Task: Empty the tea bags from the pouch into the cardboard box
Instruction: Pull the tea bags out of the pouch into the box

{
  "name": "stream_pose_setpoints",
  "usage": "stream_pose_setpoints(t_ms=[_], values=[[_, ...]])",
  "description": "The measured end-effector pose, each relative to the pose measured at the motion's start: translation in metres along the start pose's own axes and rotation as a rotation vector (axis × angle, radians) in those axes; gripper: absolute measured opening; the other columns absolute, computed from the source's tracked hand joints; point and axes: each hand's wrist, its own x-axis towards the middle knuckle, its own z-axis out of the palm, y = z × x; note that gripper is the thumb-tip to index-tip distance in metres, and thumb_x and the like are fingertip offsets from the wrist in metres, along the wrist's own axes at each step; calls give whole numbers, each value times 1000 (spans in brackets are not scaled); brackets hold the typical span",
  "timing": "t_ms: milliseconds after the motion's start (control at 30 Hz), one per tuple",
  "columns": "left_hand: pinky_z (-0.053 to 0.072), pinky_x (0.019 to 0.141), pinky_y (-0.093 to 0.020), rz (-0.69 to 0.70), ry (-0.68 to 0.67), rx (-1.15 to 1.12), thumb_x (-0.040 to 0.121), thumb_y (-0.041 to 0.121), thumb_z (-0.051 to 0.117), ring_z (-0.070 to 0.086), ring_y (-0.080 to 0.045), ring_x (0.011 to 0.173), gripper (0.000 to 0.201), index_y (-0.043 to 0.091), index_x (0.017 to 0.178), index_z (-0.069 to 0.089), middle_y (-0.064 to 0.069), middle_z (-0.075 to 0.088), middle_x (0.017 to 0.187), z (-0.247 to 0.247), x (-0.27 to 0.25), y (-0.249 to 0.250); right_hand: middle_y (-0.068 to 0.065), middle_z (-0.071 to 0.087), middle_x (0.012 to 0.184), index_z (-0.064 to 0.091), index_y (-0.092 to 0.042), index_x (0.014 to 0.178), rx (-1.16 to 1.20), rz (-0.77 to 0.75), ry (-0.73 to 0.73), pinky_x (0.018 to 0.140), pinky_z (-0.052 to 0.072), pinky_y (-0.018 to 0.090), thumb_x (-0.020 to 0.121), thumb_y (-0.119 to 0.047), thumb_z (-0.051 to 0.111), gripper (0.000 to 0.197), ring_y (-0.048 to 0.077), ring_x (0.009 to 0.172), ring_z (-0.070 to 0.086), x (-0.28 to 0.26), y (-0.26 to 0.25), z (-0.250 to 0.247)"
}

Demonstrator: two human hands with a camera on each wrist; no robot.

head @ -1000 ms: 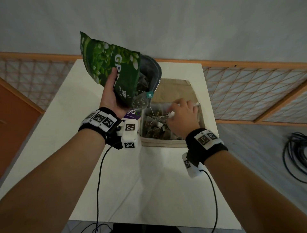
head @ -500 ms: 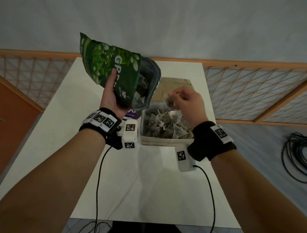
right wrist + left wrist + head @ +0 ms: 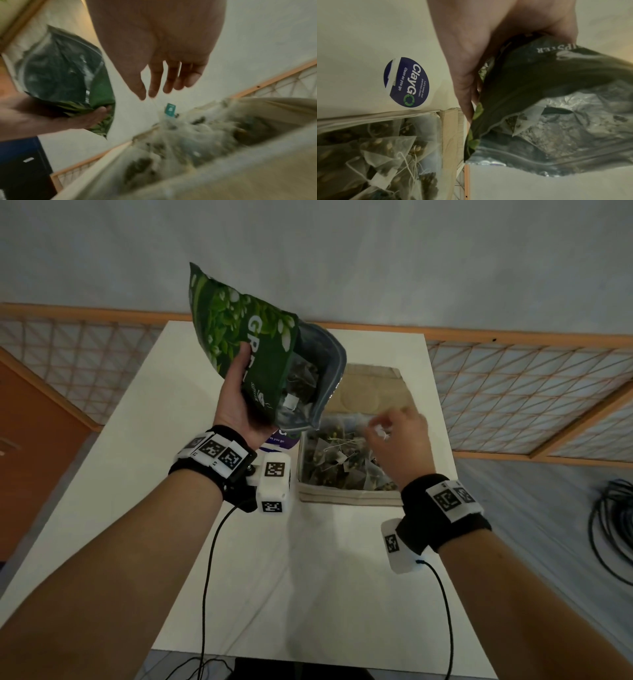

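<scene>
My left hand (image 3: 236,398) grips a green tea pouch (image 3: 246,344) from below, tilted with its open mouth facing right and down over the box's left rim. Several mesh tea bags (image 3: 301,385) still show inside the pouch (image 3: 539,81). The open cardboard box (image 3: 349,494) on the table holds a heap of pyramid tea bags (image 3: 339,463). My right hand (image 3: 397,436) hovers over the box's right half. In the right wrist view its thumb and index tips (image 3: 150,92) pinch a thin string, and a blurred tea bag with a teal tag (image 3: 169,109) dangles from it above the heap.
The box stands on a white table (image 3: 308,594), its back flap (image 3: 370,388) folded open away from me. A round blue sticker (image 3: 406,82) lies on the table left of the box. A wooden lattice railing (image 3: 513,392) runs behind the table, and cables (image 3: 613,525) lie on the floor at right.
My right hand came up out of the box with a tea bag, then moved right and lower over the heap. The left hand and pouch have barely moved.
</scene>
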Motion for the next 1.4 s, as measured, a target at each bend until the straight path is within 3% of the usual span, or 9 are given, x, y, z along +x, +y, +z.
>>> stream_pose_setpoints(t_ms=[133, 233, 400, 667, 833, 967, 1167, 1267, 1400], values=[[36, 116, -55, 1, -23, 30, 92, 61, 52, 54, -34, 133, 65, 17, 141, 57, -14, 59, 142, 7, 1, 1, -7, 56, 96, 65, -16, 102, 238, -294, 147, 78, 43, 15, 85, -10, 62, 18, 5, 84, 49, 7, -63, -15], [35, 117, -51, 14, -17, 59, 94, 60, 49, 53, -31, 134, 64, 15, 139, 58, -14, 59, 142, 14, -1, 0, 8, 59, 116, 61, -8, 118, 161, -434, 66, 94, 45, 27, 82, -1, 59, 36, 21, 108, 53, 15, -98, -15], [37, 117, -47, 27, 20, 58, 95, 54, 52, 55, -28, 133, 59, 15, 137, 60, -10, 61, 140, 21, -4, -3, 11, 39, 146, 32, -12, 144, -192, -346, -266, 112, 29, 37, 87, -12, 58, 63, 29, 135, 33, 33, -102, -2], [40, 115, -48, 46, 51, 67, 96, 47, 55, 58, -28, 130, 52, 13, 136, 61, -11, 64, 137, 26, -6, -6, 10, 42, 144, 42, -20, 141, -342, -324, -400, 112, 33, 46, 89, -25, 55, 54, 33, 135, 34, 45, -99, 26], [39, 114, -54, 7, 37, 57, 93, 57, 52, 57, -31, 130, 57, 17, 133, 63, -12, 63, 138, 24, -5, -4, 9, 56, 125, 60, -10, 122, -247, -377, -269, 93, 46, 34, 89, -12, 54, 34, 26, 121, 49, 34, -96, 0], [39, 113, -55, -13, 7, 57, 93, 62, 51, 57, -31, 131, 64, 19, 139, 59, -11, 61, 140, 20, 0, -1, 4, 62, 114, 67, -13, 109, 10, -388, -40, 93, 43, 25, 88, -13, 61, 23, 18, 110, 53, 25, -90, -24], [46, 105, -58, 8, 50, 39, 91, 63, 52, 60, -36, 125, 60, 22, 134, 62, -13, 65, 135, 12, 2, 3, -4, 67, 98, 67, -20, 99, 356, -243, 110, 86, 51, 26, 85, -18, 68, 14, 11, 94, 61, 15, -58, -49], [52, 100, -55, 28, 66, 18, 92, 63, 51, 61, -35, 124, 60, 21, 134, 62, -13, 65, 134, 7, 1, 4, -4, 67, 98, 64, -19, 99, 443, -122, 116, 83, 51, 15, 85, -18, 68, 15, 2, 90, 63, 12, -29, -46], [51, 100, -56, 21, 87, 20, 91, 63, 52, 60, -35, 125, 61, 22, 135, 62, -13, 65, 135, 4, 0, 2, -2, 67, 97, 64, -20, 97, 384, 4, 96, 85, 55, 30, 86, -16, 66, 12, 11, 91, 63, 11, 8, -30]])
